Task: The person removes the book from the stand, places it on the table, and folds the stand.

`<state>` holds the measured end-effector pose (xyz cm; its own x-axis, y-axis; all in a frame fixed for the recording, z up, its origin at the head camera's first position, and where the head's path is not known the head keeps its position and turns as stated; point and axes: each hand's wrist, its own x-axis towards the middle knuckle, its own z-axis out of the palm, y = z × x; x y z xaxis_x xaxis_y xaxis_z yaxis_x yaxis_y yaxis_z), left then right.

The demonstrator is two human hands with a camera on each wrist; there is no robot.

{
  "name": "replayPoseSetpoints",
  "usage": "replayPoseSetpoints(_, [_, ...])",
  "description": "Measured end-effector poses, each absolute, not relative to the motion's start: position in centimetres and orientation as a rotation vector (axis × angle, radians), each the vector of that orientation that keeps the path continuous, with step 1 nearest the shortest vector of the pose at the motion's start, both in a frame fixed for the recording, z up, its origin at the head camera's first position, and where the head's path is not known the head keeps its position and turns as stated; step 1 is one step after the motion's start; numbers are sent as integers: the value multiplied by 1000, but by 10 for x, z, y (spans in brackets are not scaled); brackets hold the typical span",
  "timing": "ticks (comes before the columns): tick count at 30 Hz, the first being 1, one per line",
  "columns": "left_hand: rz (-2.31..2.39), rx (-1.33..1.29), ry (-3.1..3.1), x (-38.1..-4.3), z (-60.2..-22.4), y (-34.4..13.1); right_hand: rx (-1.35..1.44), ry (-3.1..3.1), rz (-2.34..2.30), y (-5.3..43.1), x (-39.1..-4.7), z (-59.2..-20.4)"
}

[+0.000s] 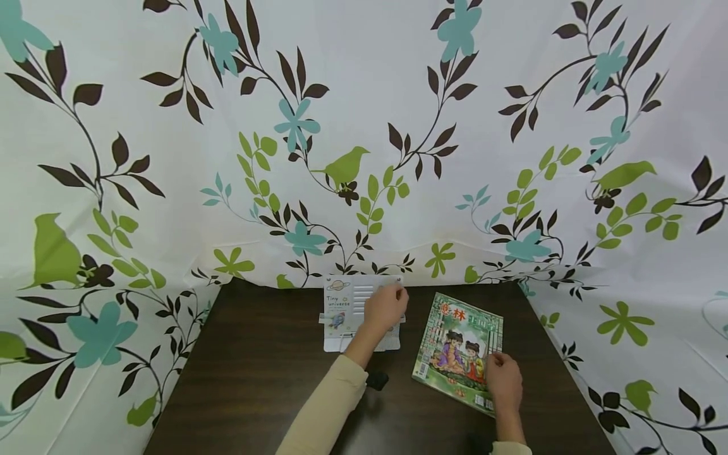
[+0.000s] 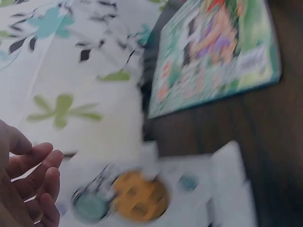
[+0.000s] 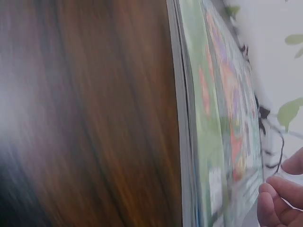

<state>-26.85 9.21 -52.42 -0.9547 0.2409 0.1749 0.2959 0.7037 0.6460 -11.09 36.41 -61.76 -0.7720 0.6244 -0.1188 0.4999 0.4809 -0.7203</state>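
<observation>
In the head view my left hand (image 1: 387, 306) is over the right part of a white folding book stand (image 1: 337, 335) printed "Tiny universe". The left wrist view shows its loosely bent fingers (image 2: 45, 172) with nothing in them, beside the stand's panel (image 2: 177, 208) with a planet print. My right hand (image 1: 505, 382) is at the right edge of a green-covered magazine (image 1: 455, 354) with two cartoon children on it. From the right wrist, a gap shows between thumb and fingers (image 3: 279, 201) near the magazine's edge (image 3: 206, 142); whether they touch it is unclear.
A dark wood table (image 1: 256, 379) bears both things. White cloth (image 1: 364, 208) with leaves, birds and flowers hangs behind the table and along both sides. A small black object (image 1: 376, 380) shows by the left sleeve.
</observation>
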Motion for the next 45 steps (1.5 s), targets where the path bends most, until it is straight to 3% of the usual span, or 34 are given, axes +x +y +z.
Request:
replayPoseSetpoints(7, [-1107, -467, -2769, -289, -489, 42, -804, -2627, 1196, 340, -125, -611])
replayPoseSetpoints(16, [-1090, -506, -2737, -301, -478, 4, -605, -2651, 1221, 300, -147, -604])
replayPoseSetpoints(25, [-1052, -488, -2737, -306, -483, -18, -392, -2737, 1246, 249, -166, -612])
replayPoseSetpoints(34, [-836, -409, -2753, -307, -499, -30, -76, -2927, 1009, 230, -174, -631])
replayPoseSetpoints(45, [-846, -194, -2769, -305, -510, -39, -5, -3005, 836, 214, -174, -644])
